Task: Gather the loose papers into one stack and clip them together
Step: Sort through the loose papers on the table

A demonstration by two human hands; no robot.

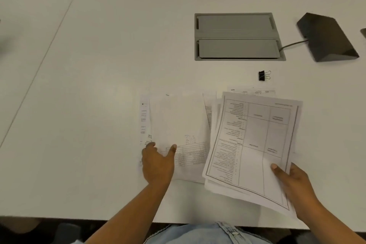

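While the right hand (293, 182) grips a fanned bundle of papers (255, 144) by its lower right corner, thumb on top and lifted off the tabletop (99, 65), the left hand (158, 162) lies with loosely spread fingers on the flat sheets (178, 121) in the middle of the frame, pinching nothing. Those flat sheets sit directly left of the held bundle, their long edges running up the frame, and the bundle overlaps their right side. One more sheet (251, 91) peeks out above the bundle. My guess is the flat sheets go next, and the left hand, already touching them, is nearer. The binder clip (264, 75) waits untouched above the papers, right of center.
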